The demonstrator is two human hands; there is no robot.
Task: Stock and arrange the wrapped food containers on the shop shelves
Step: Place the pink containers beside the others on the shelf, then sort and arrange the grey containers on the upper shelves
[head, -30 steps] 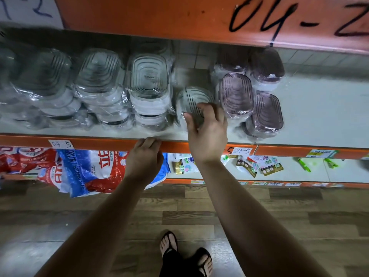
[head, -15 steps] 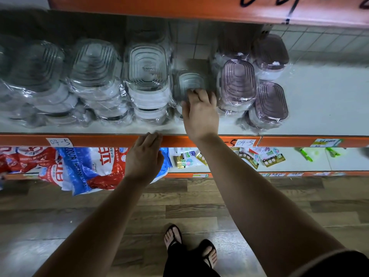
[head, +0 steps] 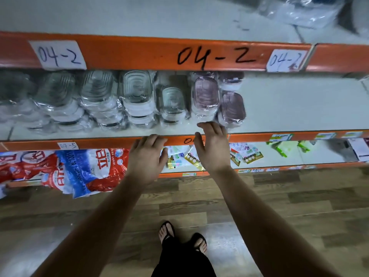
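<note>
The wrapped food containers (head: 137, 94) sit in a row on the middle shelf (head: 289, 104), behind its orange front edge. Each is a rounded tub sealed in crinkled clear film, its ribbed lid tilted up and forward. On the left, clear-lidded tubs are piled in several close stacks, and a smaller clear-lidded tub (head: 172, 102) stands singly between them and the pink-lidded tubs (head: 206, 94), 3 of them plainly visible, which crowd together at the row's right end.
</note>
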